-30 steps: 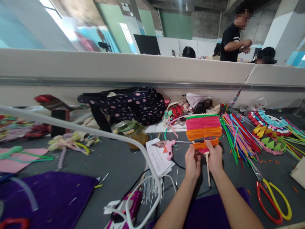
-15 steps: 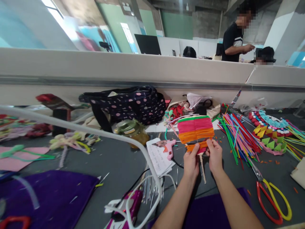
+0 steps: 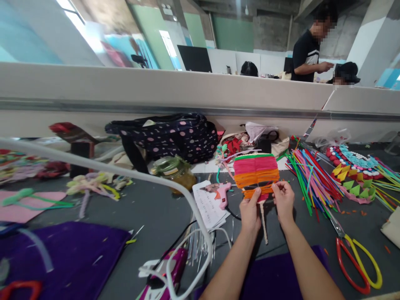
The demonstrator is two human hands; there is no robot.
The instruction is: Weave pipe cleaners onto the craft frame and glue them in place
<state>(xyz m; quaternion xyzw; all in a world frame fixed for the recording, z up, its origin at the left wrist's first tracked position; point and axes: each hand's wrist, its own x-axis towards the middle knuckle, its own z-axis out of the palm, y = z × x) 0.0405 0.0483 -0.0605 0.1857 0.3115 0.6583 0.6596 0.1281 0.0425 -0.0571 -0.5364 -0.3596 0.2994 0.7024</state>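
A paddle-shaped hand fan [image 3: 256,168], banded in green, pink and orange strips, is held upright above the table. Its pale wrapped handle [image 3: 264,225] hangs down between my hands. My left hand [image 3: 251,210] grips the fan's lower left part, thumb in front over the orange strips. At the lower right edge, my right hand [image 3: 284,202] pinches the end of an orange strip [image 3: 268,189] between thumb and fingertips. A dark gap crosses the fan between the upper orange band and the lowest strips.
A pink glue gun [image 3: 223,195] lies on papers behind my left hand. Coloured pipe cleaners [image 3: 318,175] and red-yellow scissors [image 3: 353,254] are on the right. A white cable [image 3: 175,187] arches across the left, before a glass jar [image 3: 175,173] and a dotted bag [image 3: 168,137].
My right hand has shifted slightly right, away from the handle, its fingers now at the fan's edge. The left hand keeps its grip, and the fan has sunk a little.
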